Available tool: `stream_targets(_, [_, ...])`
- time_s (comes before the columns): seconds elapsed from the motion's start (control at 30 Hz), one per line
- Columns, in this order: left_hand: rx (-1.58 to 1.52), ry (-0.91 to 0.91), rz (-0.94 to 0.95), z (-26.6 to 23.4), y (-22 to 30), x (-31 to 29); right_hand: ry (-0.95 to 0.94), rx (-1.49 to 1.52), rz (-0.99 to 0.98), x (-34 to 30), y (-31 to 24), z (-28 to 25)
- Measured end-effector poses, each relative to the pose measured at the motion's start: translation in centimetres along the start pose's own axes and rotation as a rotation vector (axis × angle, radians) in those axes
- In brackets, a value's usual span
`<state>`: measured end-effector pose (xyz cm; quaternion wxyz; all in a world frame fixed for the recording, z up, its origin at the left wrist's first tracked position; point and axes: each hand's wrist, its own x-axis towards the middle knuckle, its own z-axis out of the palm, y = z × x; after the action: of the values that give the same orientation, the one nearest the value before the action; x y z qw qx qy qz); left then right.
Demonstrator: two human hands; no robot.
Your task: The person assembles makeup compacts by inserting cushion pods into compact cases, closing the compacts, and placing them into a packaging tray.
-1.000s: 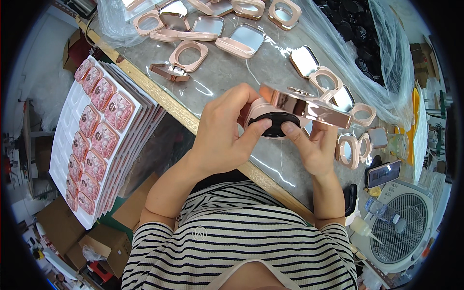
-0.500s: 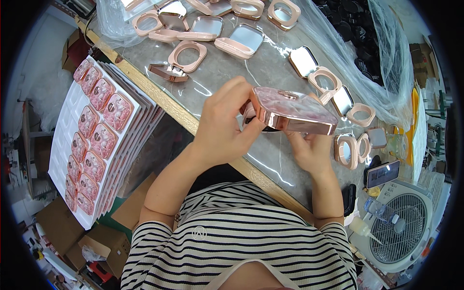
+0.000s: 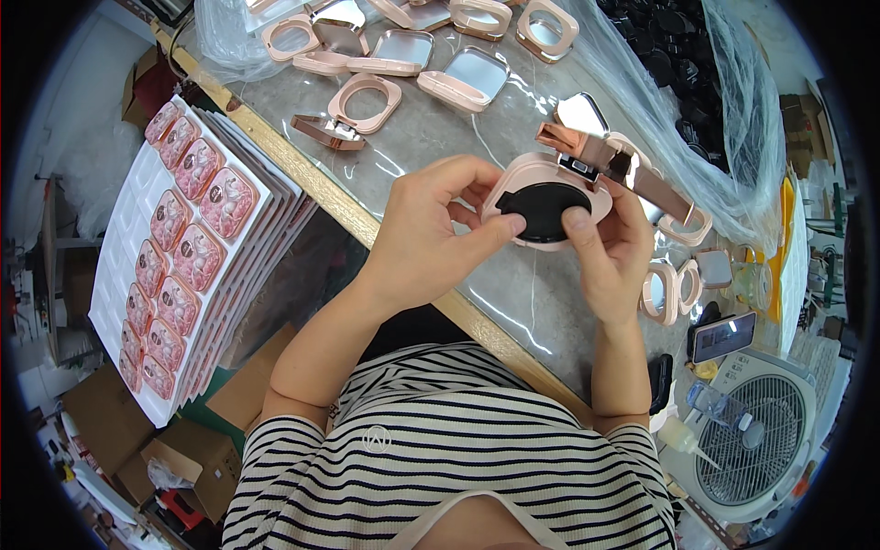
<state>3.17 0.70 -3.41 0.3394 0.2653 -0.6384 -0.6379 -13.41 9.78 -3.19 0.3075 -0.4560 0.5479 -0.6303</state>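
Observation:
Between both hands is a pale pink compact case (image 3: 530, 171), with its copper-coloured lid (image 3: 653, 188) swung back on the far right side. A black round insert (image 3: 550, 211) lies in the case's round opening. My left hand (image 3: 417, 234) grips the left side, its thumb pressing on the insert's left edge. From the right, my right hand (image 3: 612, 261) holds the case, with its thumb on the insert's right part. The fingers under the case are partly hidden. Beyond my hands, open compacts with mirrored lids lie on the grey marbled table (image 3: 403, 147).
On the left stand stacked white trays (image 3: 119, 266) holding pink marbled compacts (image 3: 197, 257). A clear plastic bag (image 3: 742, 110) of black parts (image 3: 665, 64) lies at the far right. Nearer right are a phone (image 3: 724, 336), a squeeze bottle (image 3: 680, 434) and a grey fan (image 3: 756, 431).
The compact, closed and tilted with its pink marbled lid showing, is now open with the black insert facing up. Both thumbs have come onto the insert.

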Motion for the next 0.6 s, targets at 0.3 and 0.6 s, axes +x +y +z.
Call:
stream_targets(0.3, [0.251,0.112,0.173,0.9,0.3,0.1,-0.05,-0.256,-0.056,-0.9,0.6,0.7])
stream_targets(0.6, [0.433,0.167,0.409,1.2,-0.5,0.0,-0.121,-0.359,-0.295,-1.3,2.3,-1.0])
